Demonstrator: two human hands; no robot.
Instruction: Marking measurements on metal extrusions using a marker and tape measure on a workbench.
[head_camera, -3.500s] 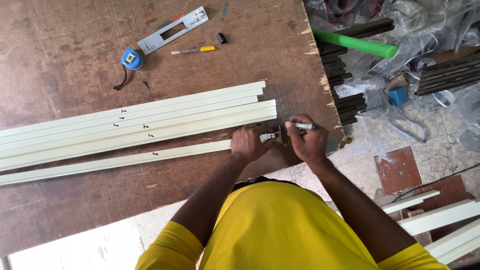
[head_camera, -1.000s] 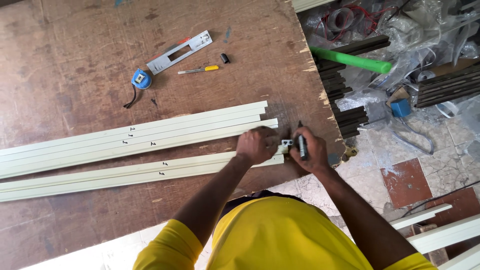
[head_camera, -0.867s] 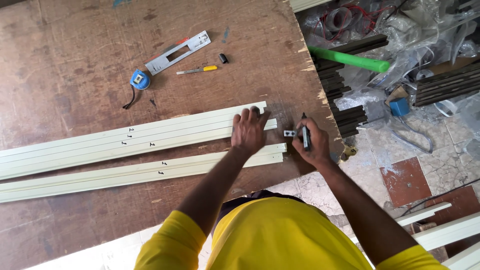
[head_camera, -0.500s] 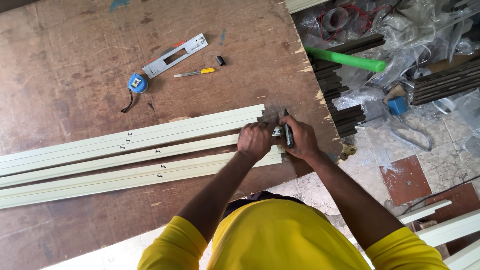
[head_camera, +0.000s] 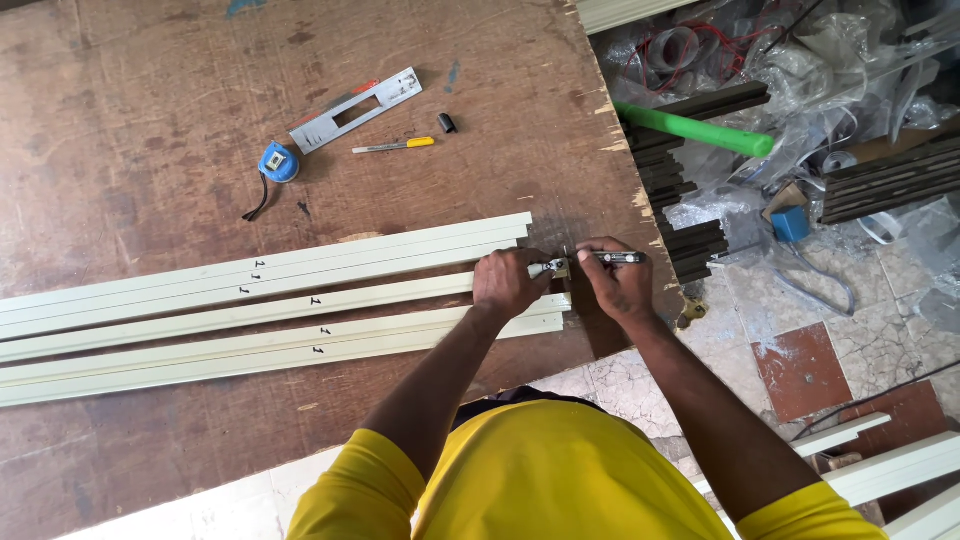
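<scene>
Several long cream-coloured profile strips (head_camera: 250, 300) lie side by side on a brown wooden table (head_camera: 150, 150). My left hand (head_camera: 508, 282) presses down on the right end of the middle strip, holding a small metal square (head_camera: 553, 268) against it. My right hand (head_camera: 617, 282) sits just right of it, gripping a dark pen-like marking tool (head_camera: 618, 257) whose tip meets the strip end at the square.
At the back of the table lie a blue tape measure (head_camera: 278, 162), a grey metal plate (head_camera: 355, 108), a yellow-handled tool (head_camera: 395, 146) and a small black piece (head_camera: 447, 122). Right of the table edge: a green tube (head_camera: 695, 129), dark bars, plastic wrap, tiled floor.
The lowest strip was marked and left; both hands moved up to the end of the strip behind it. My left hand briefly lay flat on the upper strips in between.
</scene>
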